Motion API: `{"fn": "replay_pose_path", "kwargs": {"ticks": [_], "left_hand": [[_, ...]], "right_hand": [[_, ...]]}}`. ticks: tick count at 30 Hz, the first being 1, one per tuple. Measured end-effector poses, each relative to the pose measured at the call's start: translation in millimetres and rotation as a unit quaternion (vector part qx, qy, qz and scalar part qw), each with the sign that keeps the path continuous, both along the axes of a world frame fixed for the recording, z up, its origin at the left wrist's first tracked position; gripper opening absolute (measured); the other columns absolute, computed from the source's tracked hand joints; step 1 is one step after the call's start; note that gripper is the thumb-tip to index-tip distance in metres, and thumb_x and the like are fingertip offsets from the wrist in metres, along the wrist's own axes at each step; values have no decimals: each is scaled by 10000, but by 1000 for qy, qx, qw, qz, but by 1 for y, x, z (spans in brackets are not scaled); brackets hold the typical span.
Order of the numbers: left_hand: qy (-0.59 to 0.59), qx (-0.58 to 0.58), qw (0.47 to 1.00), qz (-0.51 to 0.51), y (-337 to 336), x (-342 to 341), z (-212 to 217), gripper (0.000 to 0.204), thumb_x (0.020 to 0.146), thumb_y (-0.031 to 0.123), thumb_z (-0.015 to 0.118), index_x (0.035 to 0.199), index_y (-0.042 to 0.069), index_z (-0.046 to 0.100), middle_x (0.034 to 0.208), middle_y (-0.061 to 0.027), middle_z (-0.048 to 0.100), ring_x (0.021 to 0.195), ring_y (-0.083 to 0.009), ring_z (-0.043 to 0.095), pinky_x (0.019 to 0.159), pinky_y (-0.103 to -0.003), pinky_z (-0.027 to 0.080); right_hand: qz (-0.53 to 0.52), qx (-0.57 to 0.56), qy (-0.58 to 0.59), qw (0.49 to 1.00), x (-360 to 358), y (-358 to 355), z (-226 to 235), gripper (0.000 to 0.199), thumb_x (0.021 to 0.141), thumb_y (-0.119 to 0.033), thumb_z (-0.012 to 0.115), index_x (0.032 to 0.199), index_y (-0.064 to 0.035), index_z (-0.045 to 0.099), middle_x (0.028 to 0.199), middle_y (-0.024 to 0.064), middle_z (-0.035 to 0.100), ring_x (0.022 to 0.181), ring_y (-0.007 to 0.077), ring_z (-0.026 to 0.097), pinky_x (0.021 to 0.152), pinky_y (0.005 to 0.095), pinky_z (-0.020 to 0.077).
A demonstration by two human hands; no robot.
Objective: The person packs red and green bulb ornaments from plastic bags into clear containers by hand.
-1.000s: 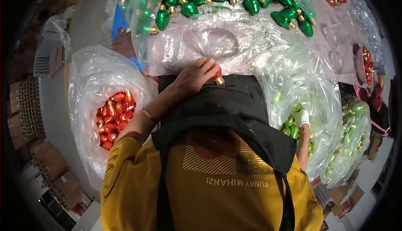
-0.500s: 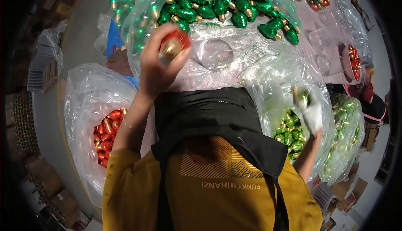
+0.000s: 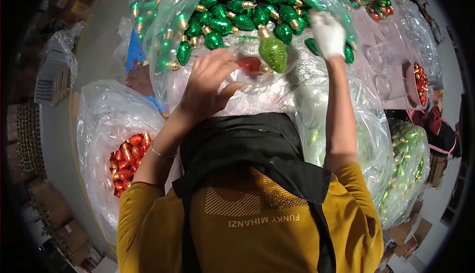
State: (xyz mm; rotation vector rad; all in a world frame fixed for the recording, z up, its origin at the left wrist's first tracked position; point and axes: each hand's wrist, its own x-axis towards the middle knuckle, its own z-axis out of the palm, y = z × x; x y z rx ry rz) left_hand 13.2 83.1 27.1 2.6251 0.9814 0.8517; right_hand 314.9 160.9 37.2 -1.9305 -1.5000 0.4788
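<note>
My left hand (image 3: 210, 81) is open over the plastic-covered table, fingers apart and nothing in them. Beside its fingertips lies a glittery red bulb-shaped ornament (image 3: 249, 65), smeared by motion. A light green bulb ornament (image 3: 273, 54) with a gold cap sits just right of the red one, cap pointing away from me. My right hand (image 3: 329, 36), in a white glove, is among the dark green bulb ornaments (image 3: 242, 22) at the right edge of the pile. Its fingers are blurred, and whether they grip one is hidden.
A clear bag (image 3: 91, 110) of red ornaments (image 3: 129, 159) stands at my left. By my right arm is a clear bag (image 3: 366, 139) of light green ornaments, another (image 3: 403, 169) beyond it. Clear cups (image 3: 383, 85) and a tray of red ornaments (image 3: 420, 82) are at the far right.
My left hand has let go of the red ornament onto the table. My right hand has moved from the light green bag to the dark green pile; a light green ornament is now on the table.
</note>
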Motion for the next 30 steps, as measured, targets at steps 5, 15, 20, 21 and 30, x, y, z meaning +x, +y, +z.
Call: {"fn": "replay_pose_path", "kwargs": {"ticks": [5,15,20,21,30], "left_hand": [[38,52,998,-25,1,27,-26,347,791,170,670,1103,49,580,1089,-116,575,1073,-279,526,1003,-483,308],[58,1,997,-55,-34,-19,-35,254,710,96,652,958,90,599,1014,-60,543,1086,-246,506,1013,-530,278],[-8,65,998,-3,-44,-21,-40,271,719,64,692,972,107,602,1007,-53,547,1085,-257,522,1030,-532,248],[-3,75,997,11,-46,-22,-39,280,730,57,709,986,110,607,1000,-53,554,1089,-263,531,1038,-523,240],[30,42,998,20,-55,-21,-45,281,717,78,725,977,138,637,870,-8,562,931,-189,568,1026,-520,265]], "right_hand": [[29,-39,-283,958,-23,50,-130,520,855,-487,541,1109,-39,610,1067,214,640,1015,357,609,884,429,473],[285,-93,354,886,-35,-61,10,376,789,-258,654,1008,44,610,847,120,671,726,223,652,694,347,529],[459,-134,-83,874,-87,-67,40,325,733,-231,676,899,46,637,737,166,653,629,262,644,627,346,523],[455,-134,-84,877,-90,-63,39,325,733,-231,676,899,46,637,737,166,653,629,262,644,627,346,523],[478,-201,-392,760,-137,-57,30,213,697,-187,649,790,1,683,717,221,636,657,361,639,603,409,519]]}}
